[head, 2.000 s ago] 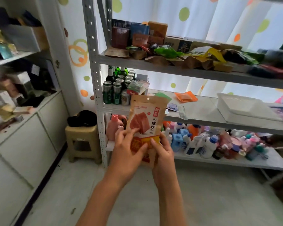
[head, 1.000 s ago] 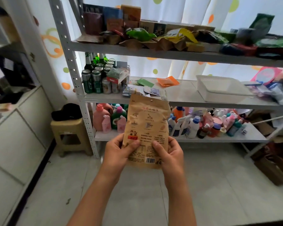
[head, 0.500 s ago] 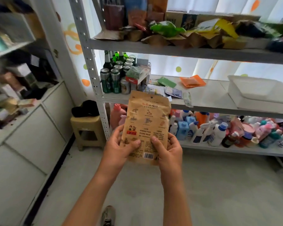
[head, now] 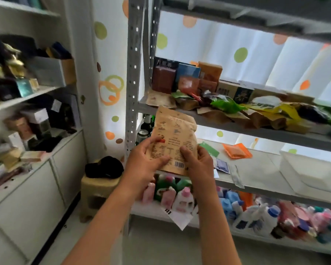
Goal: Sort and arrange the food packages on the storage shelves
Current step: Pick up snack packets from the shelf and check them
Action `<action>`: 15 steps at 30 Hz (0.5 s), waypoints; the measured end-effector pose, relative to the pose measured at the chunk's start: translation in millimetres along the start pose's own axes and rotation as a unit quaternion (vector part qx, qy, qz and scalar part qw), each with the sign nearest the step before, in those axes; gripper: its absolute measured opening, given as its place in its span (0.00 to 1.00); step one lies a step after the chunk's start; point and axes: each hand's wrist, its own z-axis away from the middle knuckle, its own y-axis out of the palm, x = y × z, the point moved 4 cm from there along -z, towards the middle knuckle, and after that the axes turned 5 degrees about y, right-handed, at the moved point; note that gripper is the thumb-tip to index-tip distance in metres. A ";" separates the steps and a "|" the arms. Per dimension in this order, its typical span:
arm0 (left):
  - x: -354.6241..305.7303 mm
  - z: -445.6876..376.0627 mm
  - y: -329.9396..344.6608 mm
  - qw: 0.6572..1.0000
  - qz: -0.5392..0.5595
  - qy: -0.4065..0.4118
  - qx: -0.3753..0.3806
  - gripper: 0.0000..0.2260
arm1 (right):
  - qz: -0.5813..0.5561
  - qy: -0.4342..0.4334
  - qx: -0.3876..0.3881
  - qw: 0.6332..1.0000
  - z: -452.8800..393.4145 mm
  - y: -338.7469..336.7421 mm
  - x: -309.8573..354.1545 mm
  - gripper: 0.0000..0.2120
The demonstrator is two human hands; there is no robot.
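- Before the grey metal shelving unit: a person holds a kraft-paper food pouch upright in both hands, its printed back with a barcode turned to the viewer.
- Left hand grips the pouch's lower left — thumb across the print, fingers curled round the edge.
- Right hand grips the lower right corner, thumb on the face beside the barcode, fingers behind.
- Pouch is in the air in front of the rack's left end; its top edge overlaps the lip of the food shelf, its bottom the lip of the shelf below.
- Food shelf: boxes standing at the back, a jumble of brown, green and yellow packets lying in front.
- Middle shelf: an orange sachet, a green packet, a white plastic tub to the right; dark bottles just behind the pouch.
- Bottom shelf — detergent bottles, pink, green, blue, white.
- Left of the rack: a beige plastic stool with a black cap on it, then white cabinets carrying boxes.
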 end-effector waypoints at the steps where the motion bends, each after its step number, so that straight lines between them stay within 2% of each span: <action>1: -5.0 -14.9 -6.3 1.000 0.010 0.003 -0.005 0.24 | 0.020 -0.005 -0.002 1.000 -12.4 10.0 7.1 0.13; 4: -13.7 -58.0 -22.6 1.000 0.022 0.011 -0.019 0.25 | 0.082 -0.033 -0.001 0.996 -48.9 34.3 24.7 0.10; 11: -24.3 -132.4 -31.9 0.998 -0.006 0.046 -0.043 0.28 | 0.182 -0.054 0.019 0.982 -130.1 58.1 54.7 0.12; 15: -29.6 -172.9 -27.8 0.994 -0.034 0.072 -0.071 0.31 | 0.270 -0.088 0.022 0.958 -180.6 58.4 75.6 0.14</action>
